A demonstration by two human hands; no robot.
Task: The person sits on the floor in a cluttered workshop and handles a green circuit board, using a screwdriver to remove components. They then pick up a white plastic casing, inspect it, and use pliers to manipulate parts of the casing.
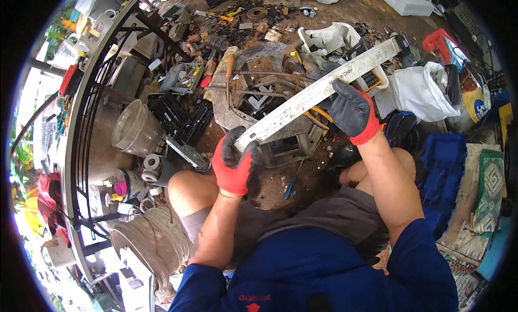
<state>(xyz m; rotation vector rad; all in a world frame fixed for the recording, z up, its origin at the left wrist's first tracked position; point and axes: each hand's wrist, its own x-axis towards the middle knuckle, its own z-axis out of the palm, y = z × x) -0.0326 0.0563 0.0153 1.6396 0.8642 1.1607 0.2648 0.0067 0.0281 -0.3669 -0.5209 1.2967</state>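
1. A navy shirt (318, 266) is nearest, above grey shorts (332, 215).
2. The gloved left hand (236, 160) has its fingers closed on one end of a long white box (302, 105) (printed, smudged).
3. The gloved right hand's (353, 111) fingers curl around its farther half.
4. It slants over a worn stand (225, 108).

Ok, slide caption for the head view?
Gloved left hand and right hand hold a long pale bar slantwise.

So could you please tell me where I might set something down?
Mostly bare floor shows by the grey shorts, left of the blue-handled tool, and left of the white block at top right. It's crowded beneath the white bar and around the translucent bucket.
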